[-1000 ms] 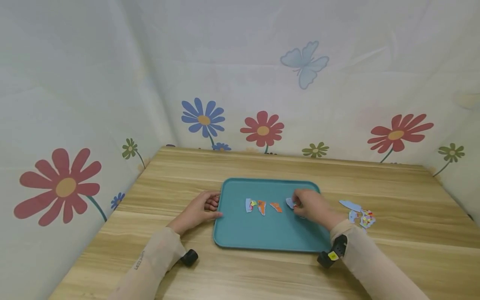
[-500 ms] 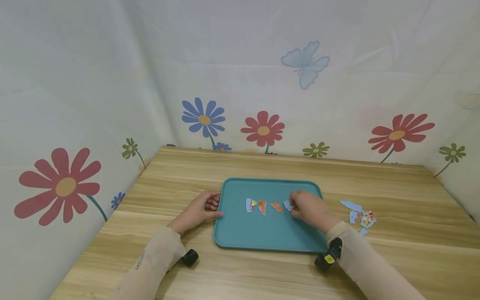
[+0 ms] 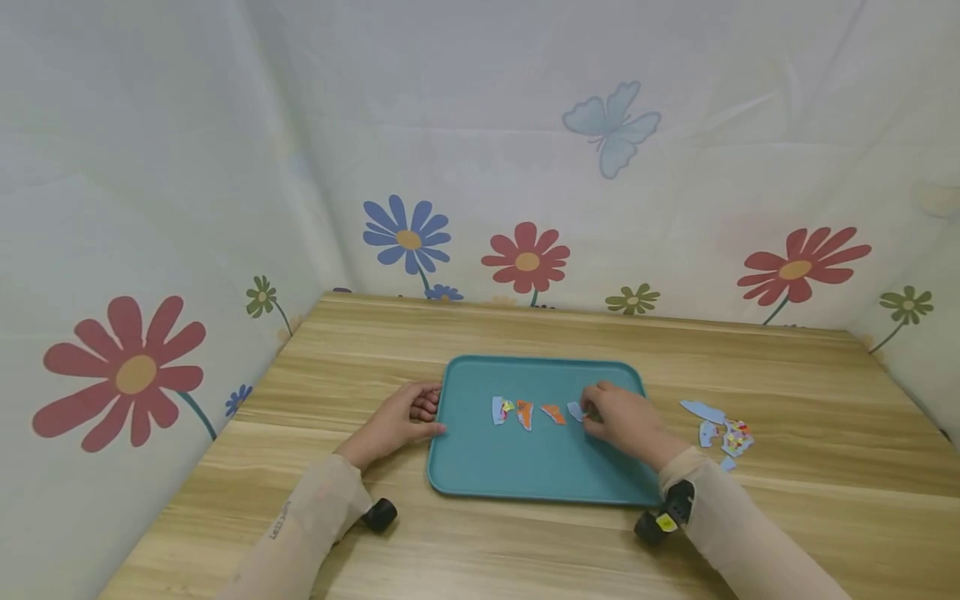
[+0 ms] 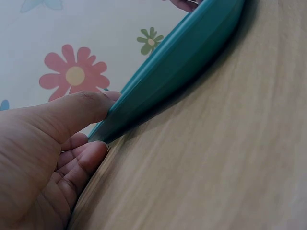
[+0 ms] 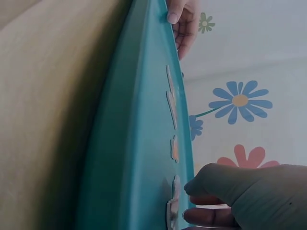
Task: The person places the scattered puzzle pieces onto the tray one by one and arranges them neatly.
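Observation:
On the teal tray [image 3: 510, 471] lies a row of small irregular puzzle pieces. At the left is a blue piece with yellow [image 3: 498, 410], then an orange piece [image 3: 525, 415] and a smaller orange piece [image 3: 554, 414]. A light blue piece [image 3: 575, 411] lies flat by the fingertips of my right hand [image 3: 624, 423]. In the right wrist view, thumb and fingers stand apart beside the light blue piece [image 5: 176, 188], with another piece [image 5: 171, 212] close by. My left hand [image 3: 393, 425] grips the tray's left edge, thumb on the rim and fingers curled alongside.
Right of the tray, several more pieces lie on the wooden table [image 3: 375, 333]: a long blue piece [image 3: 702, 411], a blue piece [image 3: 708, 433], a multicoloured piece [image 3: 737, 437] and a small blue piece [image 3: 727, 463]. A flower-printed curtain [image 3: 465, 150] hangs behind the table.
The light blue piece has slid slightly left towards the small orange piece, then stayed put. My right hand moved left with it, then drew back slightly right. My left hand keeps its place.

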`<state>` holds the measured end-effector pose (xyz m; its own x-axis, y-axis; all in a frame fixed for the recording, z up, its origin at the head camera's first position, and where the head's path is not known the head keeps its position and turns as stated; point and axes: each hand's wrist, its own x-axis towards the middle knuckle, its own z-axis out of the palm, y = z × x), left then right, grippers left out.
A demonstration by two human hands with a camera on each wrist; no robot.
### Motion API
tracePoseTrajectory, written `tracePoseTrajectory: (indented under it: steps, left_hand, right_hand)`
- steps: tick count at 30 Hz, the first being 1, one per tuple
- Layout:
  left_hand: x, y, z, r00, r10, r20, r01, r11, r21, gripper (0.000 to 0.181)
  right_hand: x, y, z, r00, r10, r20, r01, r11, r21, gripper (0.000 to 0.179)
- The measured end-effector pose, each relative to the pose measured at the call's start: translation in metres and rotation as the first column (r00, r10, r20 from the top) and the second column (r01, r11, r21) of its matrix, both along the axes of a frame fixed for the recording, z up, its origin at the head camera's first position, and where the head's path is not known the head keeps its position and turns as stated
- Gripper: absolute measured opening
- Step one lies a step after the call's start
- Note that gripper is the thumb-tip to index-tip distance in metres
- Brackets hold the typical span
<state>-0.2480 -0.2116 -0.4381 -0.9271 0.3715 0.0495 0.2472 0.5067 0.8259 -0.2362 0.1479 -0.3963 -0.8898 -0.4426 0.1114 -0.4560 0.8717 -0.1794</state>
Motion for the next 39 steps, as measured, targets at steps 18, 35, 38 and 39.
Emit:
tracePoseTrajectory:
  steps: [18,35,38,39]
  left_hand:
    - [0.001,0.001,-0.001,1.0,-0.002,-0.006,0.002,1.0,0.016,0.07]
    - [-0.001,0.001,0.0,1.0,-0.005,-0.014,0.005,1.0,0.007,0.069]
    - [0.0,0.0,0.001,1.0,-0.012,-0.012,0.012,1.0,0.018,0.07]
    - [0.001,0.0,0.001,1.0,-0.013,-0.009,0.014,1.0,0.023,0.07]
  right_hand:
    - [0.012,0.023,0.022,1.0,-0.015,-0.013,0.015,1.0,-0.017,0.023]
    - [0.019,0.066,0.049,0.998,-0.057,-0.014,0.056,0.998,-0.032,0.028]
    - [0.02,0.072,0.051,0.998,-0.062,-0.016,0.062,0.998,-0.028,0.03]
    - [0.02,0.074,0.051,0.998,-0.064,-0.018,0.064,0.998,-0.025,0.03]
